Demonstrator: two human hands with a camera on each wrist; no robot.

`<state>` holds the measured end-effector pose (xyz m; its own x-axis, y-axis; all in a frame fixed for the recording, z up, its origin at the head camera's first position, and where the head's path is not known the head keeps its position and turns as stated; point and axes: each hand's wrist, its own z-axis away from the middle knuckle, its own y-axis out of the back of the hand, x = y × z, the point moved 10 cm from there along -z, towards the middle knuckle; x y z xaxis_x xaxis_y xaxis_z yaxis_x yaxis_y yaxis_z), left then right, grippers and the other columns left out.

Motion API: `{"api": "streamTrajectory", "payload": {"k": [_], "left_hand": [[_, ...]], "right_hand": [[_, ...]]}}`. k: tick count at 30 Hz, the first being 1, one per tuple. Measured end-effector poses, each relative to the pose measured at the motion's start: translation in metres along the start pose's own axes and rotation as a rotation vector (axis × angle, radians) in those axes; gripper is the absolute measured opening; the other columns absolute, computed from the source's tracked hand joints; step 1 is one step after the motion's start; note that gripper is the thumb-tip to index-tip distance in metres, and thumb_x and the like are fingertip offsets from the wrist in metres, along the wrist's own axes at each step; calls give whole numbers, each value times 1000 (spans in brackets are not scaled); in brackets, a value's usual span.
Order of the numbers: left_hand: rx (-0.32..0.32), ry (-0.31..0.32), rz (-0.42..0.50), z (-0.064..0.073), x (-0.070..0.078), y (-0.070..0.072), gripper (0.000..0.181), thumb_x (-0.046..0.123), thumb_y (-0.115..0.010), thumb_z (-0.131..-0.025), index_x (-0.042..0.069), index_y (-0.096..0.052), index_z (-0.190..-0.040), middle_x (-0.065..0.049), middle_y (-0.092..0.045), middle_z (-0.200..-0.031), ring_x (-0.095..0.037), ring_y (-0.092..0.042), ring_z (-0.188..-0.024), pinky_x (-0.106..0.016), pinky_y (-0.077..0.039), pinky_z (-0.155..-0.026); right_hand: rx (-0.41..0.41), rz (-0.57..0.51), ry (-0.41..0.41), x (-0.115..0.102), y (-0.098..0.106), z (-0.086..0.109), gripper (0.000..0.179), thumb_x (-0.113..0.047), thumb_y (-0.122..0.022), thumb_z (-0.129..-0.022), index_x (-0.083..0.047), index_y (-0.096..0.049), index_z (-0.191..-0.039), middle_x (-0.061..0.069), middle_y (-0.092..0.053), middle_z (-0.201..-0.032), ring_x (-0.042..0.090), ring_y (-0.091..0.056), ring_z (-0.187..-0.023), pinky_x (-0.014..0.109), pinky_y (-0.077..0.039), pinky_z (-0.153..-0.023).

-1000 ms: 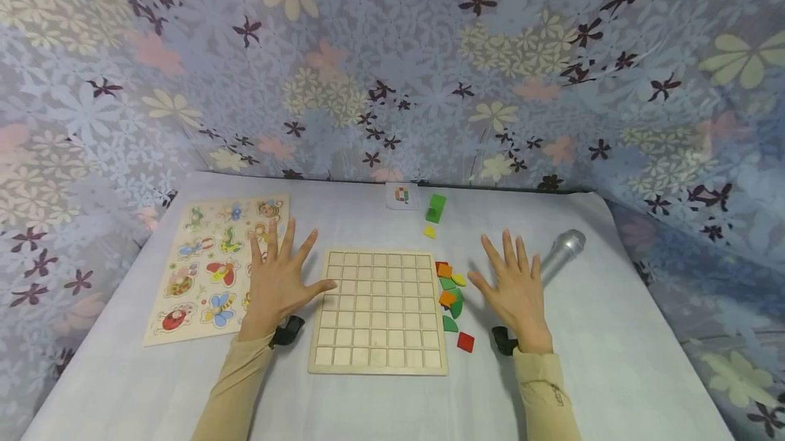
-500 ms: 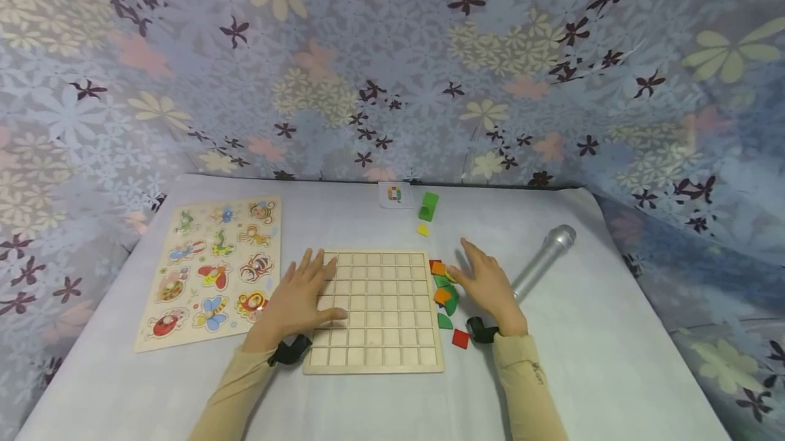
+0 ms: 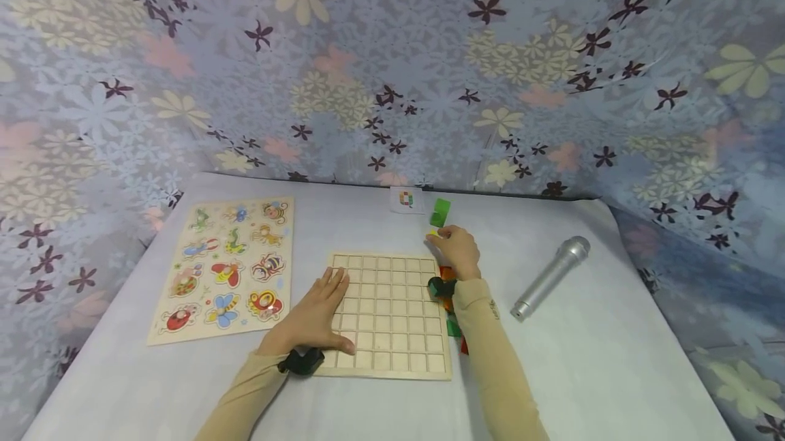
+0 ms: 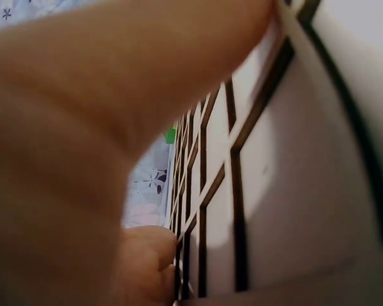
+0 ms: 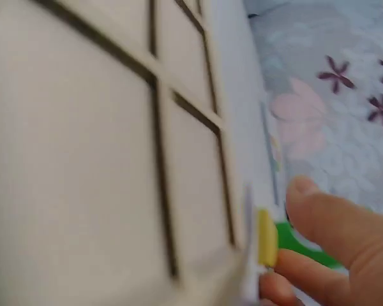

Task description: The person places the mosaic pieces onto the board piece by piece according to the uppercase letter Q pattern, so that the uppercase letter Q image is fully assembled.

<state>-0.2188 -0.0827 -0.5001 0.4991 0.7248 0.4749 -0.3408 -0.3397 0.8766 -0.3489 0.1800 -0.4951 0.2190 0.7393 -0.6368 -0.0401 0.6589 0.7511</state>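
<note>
My left hand [image 3: 314, 315] rests over the left side of a wooden grid board [image 3: 392, 378], thumb and fingers spread across its squares. Close up, that hand fills much of the left wrist view beside the board's dark-edged cells [image 4: 255, 185]. Beyond the board's far right corner, my right hand [image 3: 456, 248] reaches a small yellow piece [image 3: 433, 233]. In the right wrist view the yellow piece [image 5: 266, 237] is at the fingertips, while the thumb [image 5: 303, 188] stands apart from it. A green block [image 3: 440, 212] lies just behind.
Red, orange and green pieces [image 3: 454, 327] lie along the board's right edge, partly hidden under the right forearm. An insect picture board [image 3: 245, 267] lies at left. To the right is a silver microphone [image 3: 550, 279]. A small white card [image 3: 407, 200] lies at the back.
Both hands have come down from a raised, spread pose. The left settled on the grid board; the right moved forward and left, past the loose pieces, to the yellow piece.
</note>
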Motion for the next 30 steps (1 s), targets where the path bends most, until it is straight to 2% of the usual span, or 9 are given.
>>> {"api": "streamTrajectory", "payload": {"k": [4,8,11,15,18,20,23,27,30], "left_hand": [[-15,-25,13,-3,1,-4,134,71,-73,-64,-10,-11,-151,-28,-5,-160,-47,0,-148,-59,-11,-120],[1,-48,-4,-7,1,-4,132,75,-68,-66,-9,-11,-151,-27,-6,-160,-46,-1,-148,-58,-12,-121],[23,-53,-18,-8,0,-2,128,75,-64,-70,-9,-12,-151,-26,-8,-161,-45,-3,-149,-57,-13,-121],[29,-44,-14,-8,-2,-2,123,70,-66,-74,-8,-12,-151,-25,-8,-161,-44,-3,-149,-56,-13,-121],[29,-22,-3,-5,-5,-2,121,64,-70,-74,-8,-12,-152,-24,-8,-161,-44,-3,-149,-56,-12,-121],[38,-6,1,-3,-7,0,120,60,-73,-73,-8,-13,-151,-24,-9,-161,-43,-4,-149,-56,-13,-121],[53,7,3,-3,-9,2,117,56,-74,-75,-8,-13,-151,-23,-10,-161,-42,-5,-150,-55,-12,-121],[57,14,10,-6,-7,1,112,53,-72,-78,-7,-13,-152,-23,-10,-162,-42,-4,-150,-54,-12,-122],[52,29,9,-7,-7,-2,110,52,-72,-79,-7,-13,-152,-22,-9,-162,-41,-4,-150,-53,-11,-123]], "right_hand": [[83,54,-18,2,0,-2,45,-40,-65,-91,-10,-64,-124,16,-67,-123,36,-68,-99,49,-56,-81],[131,24,23,3,3,-1,35,-30,-70,-88,-9,-66,-116,15,-69,-115,34,-67,-97,49,-55,-80],[148,-69,55,4,7,1,27,-23,-72,-86,-6,-67,-107,16,-69,-106,31,-66,-91,41,-54,-76],[131,-263,49,8,7,13,18,-17,-72,-86,-5,-67,-99,14,-68,-97,24,-63,-81,27,-51,-64],[59,-329,63,0,-6,32,16,-15,-71,-87,-5,-68,-99,12,-69,-94,19,-62,-77,22,-49,-60],[7,-307,110,-11,-17,46,15,-15,-71,-87,-5,-69,-98,11,-70,-93,18,-64,-77,23,-50,-62],[-18,-224,205,-30,-32,62,13,-17,-72,-87,-8,-71,-95,9,-72,-90,20,-66,-78,28,-53,-66],[5,-143,276,-43,-40,72,8,-18,-72,-87,-11,-72,-91,5,-73,-87,20,-67,-79,33,-54,-70],[-13,-87,304,-47,-44,76,6,-18,-72,-87,-11,-72,-89,4,-71,-86,19,-65,-78,31,-52,-69]]}}
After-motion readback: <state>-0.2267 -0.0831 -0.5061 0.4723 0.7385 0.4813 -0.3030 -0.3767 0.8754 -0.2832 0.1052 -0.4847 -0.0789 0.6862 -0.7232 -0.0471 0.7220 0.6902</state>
